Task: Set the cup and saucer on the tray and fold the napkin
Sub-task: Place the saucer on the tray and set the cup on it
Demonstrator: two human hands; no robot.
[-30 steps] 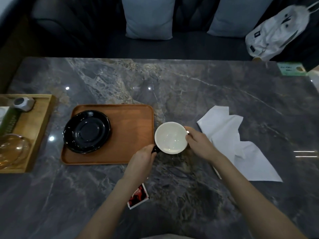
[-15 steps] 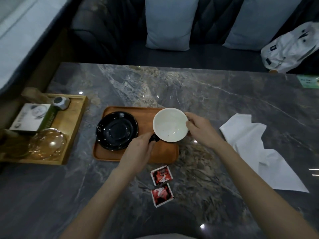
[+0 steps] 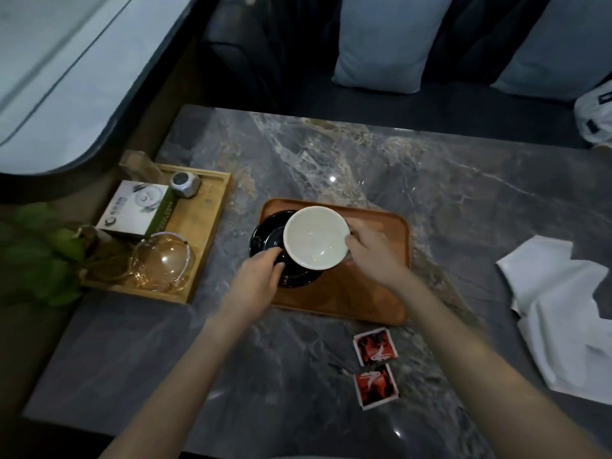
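White-lined cup [image 3: 316, 238], black saucer [image 3: 265, 238], brown tray [image 3: 374, 293], white napkin [image 3: 563, 309], grey marbled table [image 3: 430, 167]

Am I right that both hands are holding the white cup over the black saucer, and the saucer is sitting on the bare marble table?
Not quite. The head view shows both the left hand and right hand holding the cup over the saucer, but the saucer sits on the wooden tray, not on the bare table.

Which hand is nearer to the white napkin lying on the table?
Right. The right hand holds the cup over the saucer, on the side toward the napkin. The left hand grips the cup's far side, farther away. Neither touches the napkin.
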